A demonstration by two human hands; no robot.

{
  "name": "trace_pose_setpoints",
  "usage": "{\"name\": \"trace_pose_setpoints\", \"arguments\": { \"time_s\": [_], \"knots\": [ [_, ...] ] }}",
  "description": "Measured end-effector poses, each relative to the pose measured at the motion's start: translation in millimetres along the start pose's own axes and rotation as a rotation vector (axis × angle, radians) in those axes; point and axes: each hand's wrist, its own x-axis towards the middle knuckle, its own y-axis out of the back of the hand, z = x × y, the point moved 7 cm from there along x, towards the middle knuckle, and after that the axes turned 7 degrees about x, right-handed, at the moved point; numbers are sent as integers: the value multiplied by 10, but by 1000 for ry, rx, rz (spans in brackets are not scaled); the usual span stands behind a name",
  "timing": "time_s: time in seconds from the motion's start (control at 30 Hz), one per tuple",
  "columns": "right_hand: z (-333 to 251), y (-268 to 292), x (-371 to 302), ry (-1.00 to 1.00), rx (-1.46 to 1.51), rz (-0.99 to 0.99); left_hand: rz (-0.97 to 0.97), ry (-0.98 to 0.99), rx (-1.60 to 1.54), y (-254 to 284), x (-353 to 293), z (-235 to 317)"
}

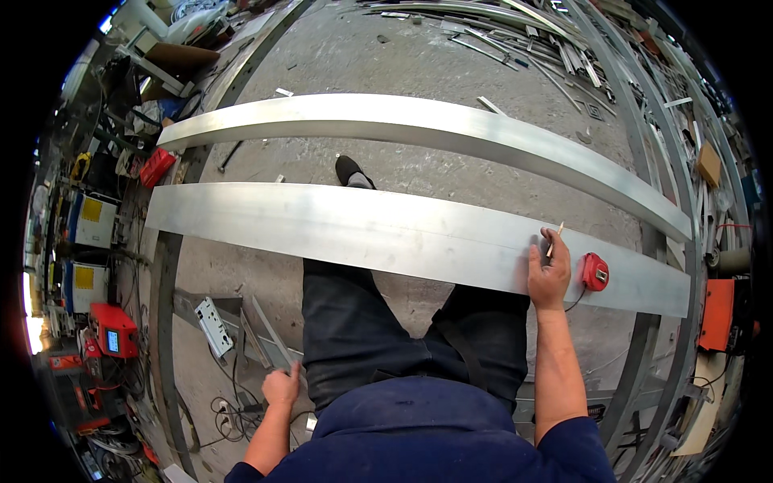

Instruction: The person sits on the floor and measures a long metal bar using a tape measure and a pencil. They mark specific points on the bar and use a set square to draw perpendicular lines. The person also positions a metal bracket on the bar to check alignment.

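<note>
Right hand (pixel 551 277) holding pencil (pixel 561 229) over silver beam (pixel 362 231), concrete floor (pixel 338 68), metal scraps (pixel 551 55)

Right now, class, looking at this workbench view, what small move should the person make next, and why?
Probably bring the left hand up to the near metal beam: it is low and off the beam, while the right hand is at the beam with a pencil-like stick, beside the red tape measure.
</note>
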Motion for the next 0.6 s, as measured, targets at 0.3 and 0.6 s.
{"name": "trace_pose_setpoints", "arguments": {
  "time_s": [0.3,0.6],
  "knots": [
    [-64,-16,39,29,-26,-12,576,-254,-799,1797,881,571],
    [-94,12,13,31,-35,29,676,-809,-685,2891,622,2369]
  ]
}}
